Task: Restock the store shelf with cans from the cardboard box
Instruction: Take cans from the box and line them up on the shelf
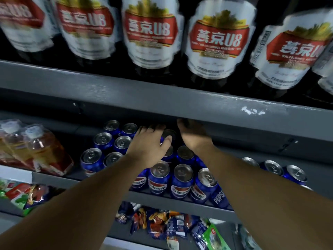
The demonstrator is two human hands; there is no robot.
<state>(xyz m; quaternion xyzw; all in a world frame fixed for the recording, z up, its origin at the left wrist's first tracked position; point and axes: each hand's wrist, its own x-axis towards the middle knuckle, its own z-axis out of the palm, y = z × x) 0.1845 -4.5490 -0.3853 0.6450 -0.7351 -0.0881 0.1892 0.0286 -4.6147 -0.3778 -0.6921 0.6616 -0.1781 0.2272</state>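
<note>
**With both arms in the middle shelf: left hand on a can, right hand unclear**

Since the head view was blurred, fine detail was limited. Left hand wrapped the can, with the thumb on its near side and the fingers over the far side. The can was blue, with its top facing up and dark in shadow. It sat toward the back of the middle shelf, just under the front edge of the upper shelf. Right hand was just beside it on the right. Its fingers ran under that front edge into shadow, so I could not tell whether it held anything. Other Pepsi cans stood upright in rows around both hands, with the nearest row at the middle shelf's front edge and more toward its right end. Shrink-wrapped tea bottles filled the left end. Beer bottles lined the upper shelf. Snack packets lay below the middle shelf's front edge.
</note>
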